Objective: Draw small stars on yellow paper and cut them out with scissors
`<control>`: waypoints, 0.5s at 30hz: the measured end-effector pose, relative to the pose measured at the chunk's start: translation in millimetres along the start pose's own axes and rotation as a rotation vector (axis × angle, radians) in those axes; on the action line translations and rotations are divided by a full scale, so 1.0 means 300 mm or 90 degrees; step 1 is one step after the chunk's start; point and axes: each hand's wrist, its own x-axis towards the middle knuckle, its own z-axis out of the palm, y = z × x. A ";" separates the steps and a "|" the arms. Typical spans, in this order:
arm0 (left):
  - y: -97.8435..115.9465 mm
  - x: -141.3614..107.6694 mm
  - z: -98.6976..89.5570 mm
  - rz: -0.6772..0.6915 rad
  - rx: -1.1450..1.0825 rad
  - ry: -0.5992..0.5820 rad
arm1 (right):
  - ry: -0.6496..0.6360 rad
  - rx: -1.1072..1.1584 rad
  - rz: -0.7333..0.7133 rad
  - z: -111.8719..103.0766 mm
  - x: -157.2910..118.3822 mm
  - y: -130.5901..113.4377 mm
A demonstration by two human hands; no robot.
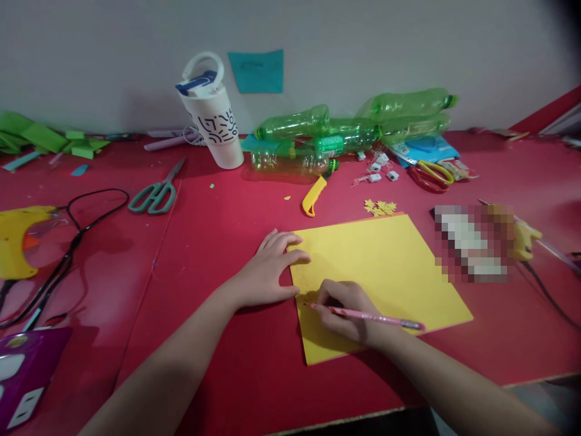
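A yellow sheet of paper (pixel 390 260) lies on the red table in front of me, with the edge of at least one more sheet showing beneath it. My right hand (pixel 347 309) is closed round a pink pencil (pixel 381 318), whose tip points at the sheet's left part. Faint marks show on the paper just above the tip. My left hand (pixel 275 266) rests at the sheet's left edge, fingers spread, fingertips on the paper. Small yellow star cut-outs (pixel 380 208) lie in a heap just past the sheet's far edge.
Several green plastic bottles (pixel 295 165), a white tumbler (pixel 213 121) and a yellow cutter (pixel 314 197) stand or lie towards the wall. Grey-green scissors (pixel 157 194) lie left, near a yellow glue gun (pixel 20 239) with black cable. Another yellow tool (pixel 526 239) and a blurred-out object are at right.
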 end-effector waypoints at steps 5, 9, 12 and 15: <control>0.001 0.000 0.003 -0.004 -0.004 0.013 | 0.075 0.205 0.101 -0.018 0.021 0.002; 0.000 0.000 0.008 -0.007 -0.010 0.030 | 0.048 0.286 0.113 -0.028 0.026 0.005; -0.002 0.001 0.010 -0.001 0.001 0.027 | -0.006 0.234 0.113 -0.054 0.016 -0.023; -0.003 0.000 0.008 0.003 0.009 0.023 | -0.087 0.144 0.095 -0.078 -0.007 -0.057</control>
